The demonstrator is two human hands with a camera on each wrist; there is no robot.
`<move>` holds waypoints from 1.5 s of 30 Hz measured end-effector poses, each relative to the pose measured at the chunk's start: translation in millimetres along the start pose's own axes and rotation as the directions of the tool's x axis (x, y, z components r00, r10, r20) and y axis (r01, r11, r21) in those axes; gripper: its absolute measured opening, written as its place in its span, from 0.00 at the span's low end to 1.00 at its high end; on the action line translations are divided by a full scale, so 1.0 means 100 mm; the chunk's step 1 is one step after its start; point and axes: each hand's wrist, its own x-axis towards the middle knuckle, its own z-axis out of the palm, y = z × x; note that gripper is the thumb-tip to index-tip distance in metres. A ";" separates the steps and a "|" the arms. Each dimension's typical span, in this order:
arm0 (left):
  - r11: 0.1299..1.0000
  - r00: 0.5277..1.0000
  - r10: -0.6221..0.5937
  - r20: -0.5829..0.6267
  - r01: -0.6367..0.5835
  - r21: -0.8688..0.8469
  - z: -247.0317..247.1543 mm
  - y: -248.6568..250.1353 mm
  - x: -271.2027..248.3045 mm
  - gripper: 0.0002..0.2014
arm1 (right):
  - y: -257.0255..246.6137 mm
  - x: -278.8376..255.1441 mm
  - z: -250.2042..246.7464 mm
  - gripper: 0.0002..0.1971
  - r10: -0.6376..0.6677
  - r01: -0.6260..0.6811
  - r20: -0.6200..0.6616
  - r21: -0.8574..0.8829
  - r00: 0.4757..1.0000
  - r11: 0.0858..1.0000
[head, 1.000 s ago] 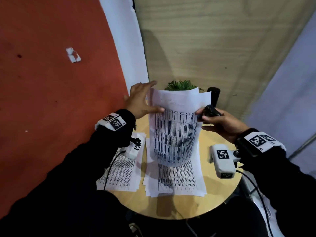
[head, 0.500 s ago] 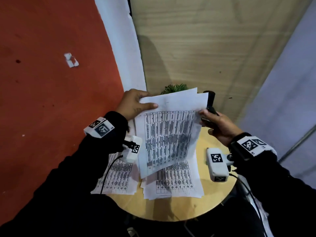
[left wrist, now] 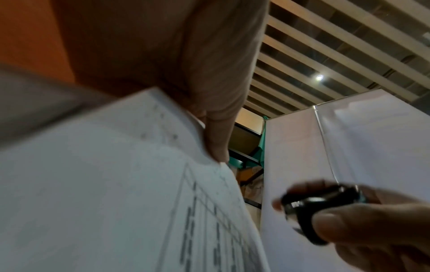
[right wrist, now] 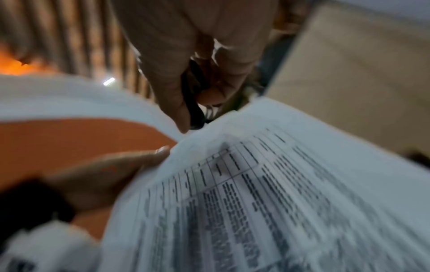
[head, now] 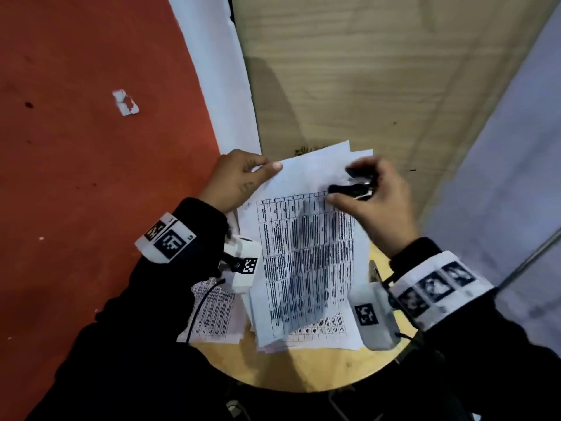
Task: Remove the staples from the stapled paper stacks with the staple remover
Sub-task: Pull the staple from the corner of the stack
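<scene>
Over a round table [head: 303,375] strewn with sheets, the left hand [head: 236,180] pinches the stack [head: 306,253] by its corner, held aloft so the remover [head: 355,185] (clenched in the right hand [head: 376,208]) can reach its top edge.

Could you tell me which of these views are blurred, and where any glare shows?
Head view: right hand and staple remover smeared. Left wrist view: held paper stack soft, ceiling lamp glaring. Right wrist view: blurred throughout, print streaked.
</scene>
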 end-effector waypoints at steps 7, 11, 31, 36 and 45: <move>0.993 0.992 -0.007 0.129 -0.008 0.115 0.10 0.18 -0.01 0.22 | -0.21 -0.05 0.15 0.22 -0.526 0.595 0.278 -0.364 0.804 0.717; 0.994 0.987 0.001 0.160 -0.018 0.108 0.09 0.24 -0.01 0.26 | -0.16 -0.03 0.13 0.22 -0.517 0.594 0.298 -0.323 0.803 0.737; 0.998 0.978 0.011 0.210 -0.025 0.064 0.08 0.35 0.00 0.30 | -0.15 0.01 0.05 0.17 -0.613 0.692 0.322 -0.315 0.722 0.650; 0.997 0.981 0.016 0.195 -0.031 0.077 0.08 0.37 -0.01 0.31 | -0.16 0.01 0.06 0.16 -0.644 0.723 0.330 -0.331 0.691 0.606; 1.000 0.985 0.001 0.173 -0.005 0.019 0.12 0.37 -0.03 0.29 | -0.14 0.02 0.10 0.10 -0.655 0.744 0.353 -0.340 0.668 0.575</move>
